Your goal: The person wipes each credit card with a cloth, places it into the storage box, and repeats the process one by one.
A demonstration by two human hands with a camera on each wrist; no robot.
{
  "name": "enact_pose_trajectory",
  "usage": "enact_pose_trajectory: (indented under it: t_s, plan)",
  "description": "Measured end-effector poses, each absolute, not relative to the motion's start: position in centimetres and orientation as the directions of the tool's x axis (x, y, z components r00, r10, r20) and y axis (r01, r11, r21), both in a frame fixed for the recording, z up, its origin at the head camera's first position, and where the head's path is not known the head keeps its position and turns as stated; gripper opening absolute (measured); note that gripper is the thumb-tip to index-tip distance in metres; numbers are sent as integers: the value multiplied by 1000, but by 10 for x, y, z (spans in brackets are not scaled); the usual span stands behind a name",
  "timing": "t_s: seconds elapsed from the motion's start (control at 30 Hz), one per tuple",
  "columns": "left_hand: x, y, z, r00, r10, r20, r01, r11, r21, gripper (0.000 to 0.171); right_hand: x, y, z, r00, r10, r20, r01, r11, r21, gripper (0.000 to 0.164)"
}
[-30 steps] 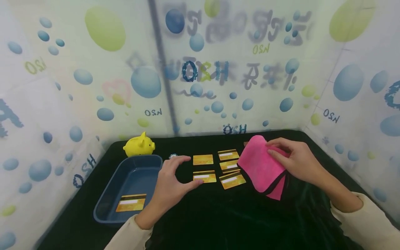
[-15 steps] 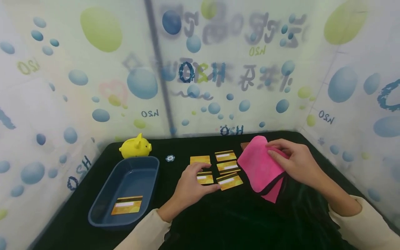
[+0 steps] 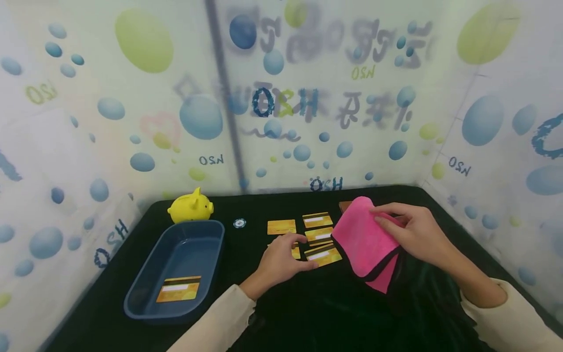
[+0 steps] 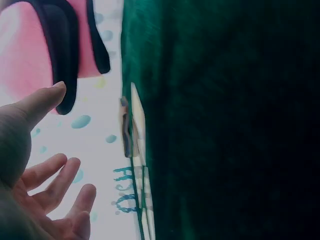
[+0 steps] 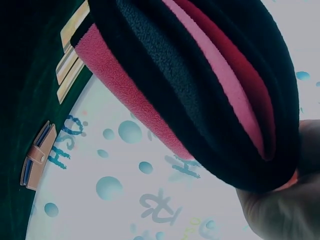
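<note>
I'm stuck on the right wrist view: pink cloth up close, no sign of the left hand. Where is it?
Observer: In the head view, the left hand partly hides one of the gold cards.
Operator: Has it picked anything up?
Observer: No, the left wrist view shows that hand empty.
Operator: And what's beyond it, out to the person's left?
Observer: A blue tray, with a single card lying inside.
</note>
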State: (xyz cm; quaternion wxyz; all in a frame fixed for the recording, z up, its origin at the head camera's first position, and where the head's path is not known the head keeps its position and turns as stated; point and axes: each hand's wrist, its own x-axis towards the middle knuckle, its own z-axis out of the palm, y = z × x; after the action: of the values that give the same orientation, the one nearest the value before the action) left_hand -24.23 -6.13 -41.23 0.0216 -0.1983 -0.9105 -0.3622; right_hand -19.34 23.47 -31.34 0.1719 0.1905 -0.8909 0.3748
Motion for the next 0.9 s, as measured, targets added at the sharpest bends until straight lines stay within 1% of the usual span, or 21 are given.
enact_pose_trajectory:
  t_s: [0.27,0.43,0.67,0.9]
  plan:
    - [-256,-52,-424,-921,376,102,369,758,538,69,-193,237,-314,-865,-218,452,-477,633,-609,26]
    - [-259,-49,-424,-926,372,68,353,783,512,67,-193,238,-316,-868,-221,444,-476,623,-621,27]
    - [-265,-45,-426,-927,375,23,345,827,444,66,-195,240,-317,-871,-224,437,-471,630,-617,26]
    - [-267,-43,-428,-929,370,-19,328,847,419,66,-195,241,-319,-870,-235,434,-478,617,-624,27]
